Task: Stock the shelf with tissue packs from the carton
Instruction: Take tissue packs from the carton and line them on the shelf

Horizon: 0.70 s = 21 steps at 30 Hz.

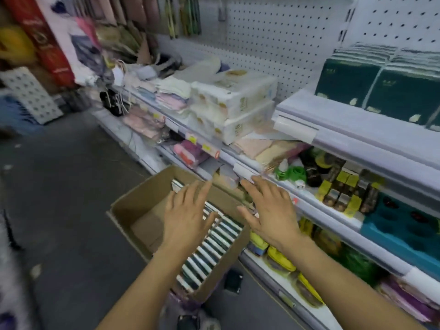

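Observation:
An open brown carton (133, 203) stands on the floor beside the shelving. A row of dark green tissue packs with white striped edges (209, 251) fills its right side; its left side shows bare cardboard. My left hand (185, 215) hovers above the carton with fingers spread and holds nothing. My right hand (269, 210) is likewise spread and empty, over the carton's right rim near a shelf edge. Dark green tissue packs (381, 89) of the same kind stand on the upper right shelf (345, 125).
White tissue bundles (235, 101) and folded cloths (166, 94) lie on the middle shelf. Lower shelves hold small boxes (345, 189), a teal tray (404, 225) and yellow packets (281, 258). Pegboard (273, 32) backs the shelves. Grey floor (66, 186) spreads left. A dark object (233, 281) lies by the carton.

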Motion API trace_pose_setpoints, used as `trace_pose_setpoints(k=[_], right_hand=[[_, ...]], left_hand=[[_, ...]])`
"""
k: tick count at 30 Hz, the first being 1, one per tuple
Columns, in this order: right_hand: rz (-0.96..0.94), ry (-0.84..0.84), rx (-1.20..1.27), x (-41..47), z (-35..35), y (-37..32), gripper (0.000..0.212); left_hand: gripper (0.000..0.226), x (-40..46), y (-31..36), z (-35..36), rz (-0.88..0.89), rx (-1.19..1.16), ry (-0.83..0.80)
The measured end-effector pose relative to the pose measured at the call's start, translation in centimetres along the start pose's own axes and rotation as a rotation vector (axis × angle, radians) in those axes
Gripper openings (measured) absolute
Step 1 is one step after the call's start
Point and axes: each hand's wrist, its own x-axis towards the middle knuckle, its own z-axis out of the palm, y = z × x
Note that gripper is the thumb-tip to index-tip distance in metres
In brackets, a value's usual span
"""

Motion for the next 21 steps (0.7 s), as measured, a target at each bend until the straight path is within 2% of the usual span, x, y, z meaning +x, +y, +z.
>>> trace_pose_setpoints(k=[6,10,17,21], right_hand=[[-0.115,-0.096,0.046,7.2,8.0,-3.6,0.053],[-0.110,-0.206,0.073,10.5,13.1,-4.5,0.052],[-0.013,-0.490,0.021,12.4,21.5,-3.1,0.046],[0.035,-0.598,0.021,13.1,26.1,-2.3,0.040]], left_hand=[[0.068,1.7,-8.8,3.8,-0.192,0.004,-0.114],[0.071,3.0,-13.0,7.4,-0.272,-0.023,-0.207],[0.067,3.3,-15.9,16.0,-0.375,-0.127,-0.427],[0.067,3.8,-16.9,21.0,-0.399,-0.185,-0.537]])
